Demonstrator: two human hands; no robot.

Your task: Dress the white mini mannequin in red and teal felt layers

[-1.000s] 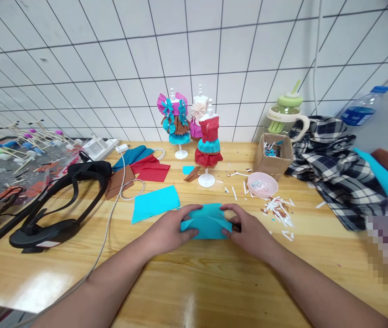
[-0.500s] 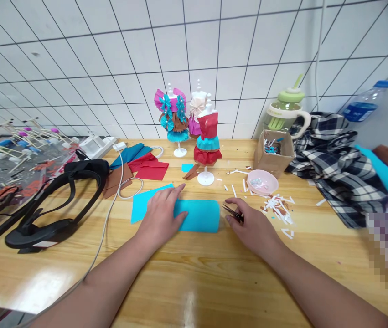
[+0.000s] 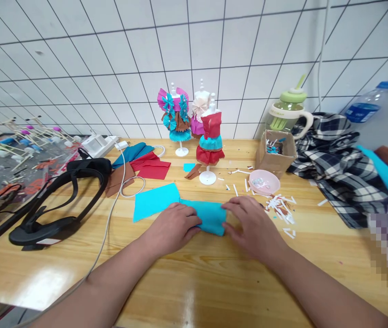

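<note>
A folded piece of turquoise paper (image 3: 210, 216) lies on the wooden table (image 3: 194, 282) between my hands. My left hand (image 3: 175, 226) grips its left end with curled fingers. My right hand (image 3: 252, 228) covers its right end, fingers bent down onto the paper's edge. The small scissors seen earlier in that hand do not show. A flat turquoise sheet (image 3: 154, 200) lies just behind my left hand, touching the folded piece.
Three small mannequins in paper dresses (image 3: 209, 141) stand behind. A pink dish (image 3: 265, 181), white paper scraps (image 3: 281, 207) and a cardboard box (image 3: 276, 155) lie right. Red, brown and blue sheets (image 3: 146, 166), a black headset (image 3: 60, 200) and a white cable (image 3: 111, 218) lie left. Checked cloth (image 3: 337, 168) at right.
The paper was a smooth roll under my left hand with my right hand apart holding scissors. Now both hands are on its ends and it lies more crumpled.
</note>
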